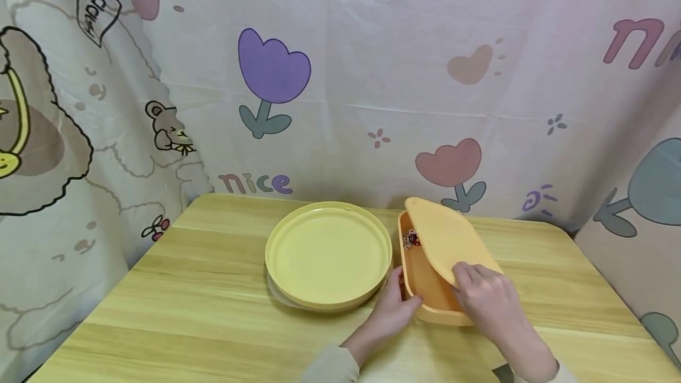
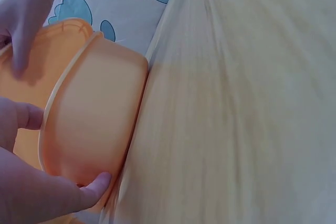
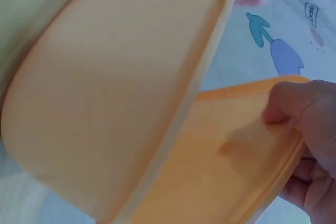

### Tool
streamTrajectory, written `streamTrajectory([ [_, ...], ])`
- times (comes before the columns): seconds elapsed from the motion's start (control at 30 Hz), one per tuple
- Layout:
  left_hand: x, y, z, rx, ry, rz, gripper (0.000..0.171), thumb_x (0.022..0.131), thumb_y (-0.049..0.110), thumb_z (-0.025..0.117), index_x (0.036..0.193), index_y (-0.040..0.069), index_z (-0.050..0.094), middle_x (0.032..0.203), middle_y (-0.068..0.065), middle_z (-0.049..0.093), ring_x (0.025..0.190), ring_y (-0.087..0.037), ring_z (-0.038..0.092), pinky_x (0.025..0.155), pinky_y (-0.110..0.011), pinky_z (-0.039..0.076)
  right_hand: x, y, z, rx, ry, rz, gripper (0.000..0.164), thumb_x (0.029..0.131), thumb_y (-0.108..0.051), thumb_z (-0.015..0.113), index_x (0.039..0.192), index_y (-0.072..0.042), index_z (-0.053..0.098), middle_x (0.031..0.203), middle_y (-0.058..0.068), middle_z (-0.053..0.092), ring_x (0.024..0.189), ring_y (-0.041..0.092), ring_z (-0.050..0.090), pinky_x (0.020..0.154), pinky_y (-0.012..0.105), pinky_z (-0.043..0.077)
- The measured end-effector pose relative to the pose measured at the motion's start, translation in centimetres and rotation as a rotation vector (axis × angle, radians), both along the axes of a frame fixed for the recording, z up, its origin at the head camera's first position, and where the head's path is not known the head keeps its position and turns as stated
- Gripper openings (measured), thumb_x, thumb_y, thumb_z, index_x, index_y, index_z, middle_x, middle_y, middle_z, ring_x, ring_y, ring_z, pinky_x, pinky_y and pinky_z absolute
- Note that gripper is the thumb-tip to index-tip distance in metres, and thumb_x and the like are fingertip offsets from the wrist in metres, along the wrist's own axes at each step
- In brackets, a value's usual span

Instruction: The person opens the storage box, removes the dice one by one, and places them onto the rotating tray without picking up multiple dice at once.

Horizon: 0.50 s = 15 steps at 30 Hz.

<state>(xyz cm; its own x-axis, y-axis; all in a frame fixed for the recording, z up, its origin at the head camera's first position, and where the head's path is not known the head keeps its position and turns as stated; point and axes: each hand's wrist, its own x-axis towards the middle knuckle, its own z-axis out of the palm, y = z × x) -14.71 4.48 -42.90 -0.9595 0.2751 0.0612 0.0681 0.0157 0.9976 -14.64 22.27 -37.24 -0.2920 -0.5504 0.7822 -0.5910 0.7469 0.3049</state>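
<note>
An orange rectangular box (image 1: 444, 315) with rounded corners sits on the right half of the table. My left hand (image 1: 392, 307) grips its near left corner, and the left wrist view shows the thumb and fingers around the box wall (image 2: 100, 108). With my right hand (image 1: 486, 295) I pinch the near edge of the orange lid (image 1: 452, 235), which is tilted up on its left side above the box. The right wrist view shows the thumb on the lid's underside (image 3: 210, 150). A small red, black and white patterned thing (image 1: 411, 239) shows inside the box, its kind unclear.
A round yellow container with its lid (image 1: 330, 256) on stands just left of the box, near my left hand. The wooden table (image 1: 202, 288) ends at a patterned cloth (image 1: 351, 75) hanging behind it and at both sides. A dark object shows by the right sleeve.
</note>
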Motion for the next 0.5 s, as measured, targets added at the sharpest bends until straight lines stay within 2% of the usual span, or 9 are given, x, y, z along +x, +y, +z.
streamTrajectory([
  [0.13, -0.01, -0.02, -0.03, -0.019, 0.002, 0.009, 0.069, 0.085, 0.002, 0.064, 0.143, -0.006, 0.028, 0.135, -0.024, 0.043, 0.121, -0.038, 0.047, 0.101, -0.045, 0.039, 0.21, 0.27, 0.44, -0.048, 0.012, -0.030, 0.038, 0.096, -0.018, 0.034, 0.072, 0.006, 0.054, 0.063, 0.012, 0.058, 0.046, 0.024, 0.047, 0.033, 0.035, 0.037],
  [0.23, -0.04, -0.01, -0.08, -0.013, 0.007, 0.011, 0.068, 0.084, 0.001, 0.065, 0.142, -0.007, 0.030, 0.134, -0.024, 0.044, 0.118, -0.038, 0.050, 0.099, -0.044, 0.042, 0.28, 0.32, 0.59, -0.078, 0.019, -0.050, 0.040, 0.098, -0.020, 0.036, 0.072, 0.005, 0.053, 0.059, 0.011, 0.055, 0.046, 0.024, 0.047, 0.032, 0.035, 0.034],
  [0.3, -0.03, -0.01, -0.13, -0.006, 0.009, 0.010, 0.067, 0.084, 0.001, 0.065, 0.142, -0.007, 0.031, 0.133, -0.024, 0.045, 0.117, -0.037, 0.051, 0.098, -0.042, 0.043, 0.27, 0.34, 0.65, -0.103, 0.038, -0.063, 0.046, 0.102, -0.025, 0.035, 0.071, 0.004, 0.053, 0.056, 0.010, 0.053, 0.043, 0.025, 0.047, 0.031, 0.035, 0.033],
  [0.5, -0.04, -0.08, -0.07, 0.029, 0.003, 0.002, 0.068, 0.084, -0.001, 0.065, 0.142, -0.008, 0.029, 0.133, -0.025, 0.045, 0.113, -0.035, 0.055, 0.093, -0.035, 0.047, 0.30, 0.70, 0.92, -0.180, 0.105, -0.112, 0.052, 0.104, -0.033, 0.036, 0.069, 0.002, 0.053, 0.049, 0.008, 0.048, 0.035, 0.018, 0.034, 0.028, 0.029, 0.022],
])
